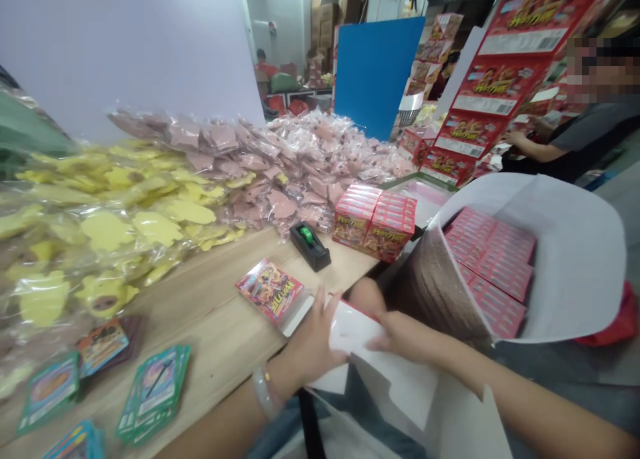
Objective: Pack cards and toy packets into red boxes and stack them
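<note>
Both hands are at a cardboard box [397,379] with white inner flaps and a thin red edge, above my lap. My left hand [315,342], with a pale bracelet at the wrist, grips its left side between thumb and fingers. My right hand [397,332] pinches its upper right part; some fingertips are hidden. Just beyond my left hand, a small red printed box [273,291] lies on the wooden table [220,306], its white end flap towards me. A black tape dispenser [311,247] with green tape stands behind that.
Bagged yellow [135,226] and pink plush-like pieces [300,159] are heaped across the back. Stacks of cards [155,389] lie front left. Packed red boxes [375,219] stand beside a large white bin [575,259] holding more. At right, a co-worker [565,139] works behind stacked red cartons [495,79].
</note>
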